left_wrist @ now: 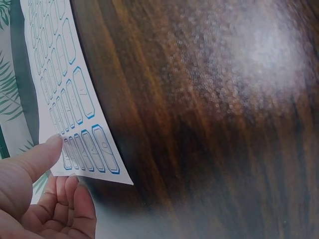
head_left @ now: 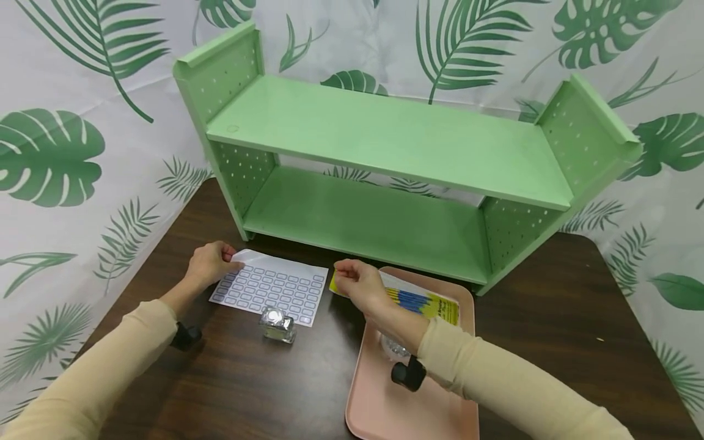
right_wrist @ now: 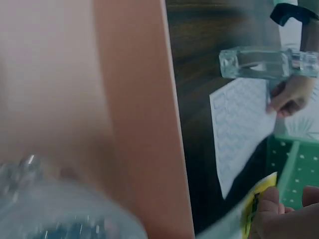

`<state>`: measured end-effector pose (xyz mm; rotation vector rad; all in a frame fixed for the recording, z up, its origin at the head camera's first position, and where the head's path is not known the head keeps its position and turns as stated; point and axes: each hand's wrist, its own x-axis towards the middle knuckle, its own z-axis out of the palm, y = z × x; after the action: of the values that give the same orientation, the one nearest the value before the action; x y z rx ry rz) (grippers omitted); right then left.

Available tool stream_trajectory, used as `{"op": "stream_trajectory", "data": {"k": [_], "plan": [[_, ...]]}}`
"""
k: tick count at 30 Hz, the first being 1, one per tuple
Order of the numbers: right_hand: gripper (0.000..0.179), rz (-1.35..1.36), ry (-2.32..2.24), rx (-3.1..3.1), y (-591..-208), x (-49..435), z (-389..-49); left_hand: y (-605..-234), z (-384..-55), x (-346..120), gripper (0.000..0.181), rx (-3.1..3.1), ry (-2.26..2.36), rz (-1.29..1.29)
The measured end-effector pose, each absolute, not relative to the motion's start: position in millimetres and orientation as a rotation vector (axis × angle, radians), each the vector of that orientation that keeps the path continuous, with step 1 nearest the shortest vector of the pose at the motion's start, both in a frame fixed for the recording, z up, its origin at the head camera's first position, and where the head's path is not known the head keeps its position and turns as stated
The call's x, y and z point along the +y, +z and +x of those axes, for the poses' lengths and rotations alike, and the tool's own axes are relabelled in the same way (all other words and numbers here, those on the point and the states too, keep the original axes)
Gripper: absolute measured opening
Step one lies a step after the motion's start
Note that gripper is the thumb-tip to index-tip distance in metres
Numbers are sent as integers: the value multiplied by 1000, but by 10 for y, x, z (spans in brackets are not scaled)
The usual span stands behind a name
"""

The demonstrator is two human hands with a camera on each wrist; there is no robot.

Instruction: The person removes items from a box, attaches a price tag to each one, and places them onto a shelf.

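My left hand pinches the upper left corner of a white sheet of blue-outlined labels. In the left wrist view, the thumb lies on the front of the label sheet with fingers behind it. My right hand pinches the left end of a flat packet with yellow and blue print. The packet's other end lies over the pink tray; my hand and forearm cover part of it. In the right wrist view, the packet's yellow edge shows at my fingertips.
A clear glass bottle stands in front of the sheet. Another clear glass object sits in the tray, partly under my right wrist. Behind both hands is a green two-tier shelf on the dark wooden table.
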<state>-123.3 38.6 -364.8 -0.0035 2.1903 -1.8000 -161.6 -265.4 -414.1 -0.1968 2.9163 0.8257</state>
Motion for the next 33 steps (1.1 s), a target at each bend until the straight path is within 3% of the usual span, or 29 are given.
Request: {"op": "stream_trajectory", "data": {"k": [15, 33], "plan": [[37, 334, -1724, 2205, -4063, 88, -1422, -4176, -1614, -2675, 34, 2936, 839, -202], [36, 408, -1820, 2104, -4151, 20, -1542, -4128, -1609, -2656, 34, 2922, 846, -228]]}}
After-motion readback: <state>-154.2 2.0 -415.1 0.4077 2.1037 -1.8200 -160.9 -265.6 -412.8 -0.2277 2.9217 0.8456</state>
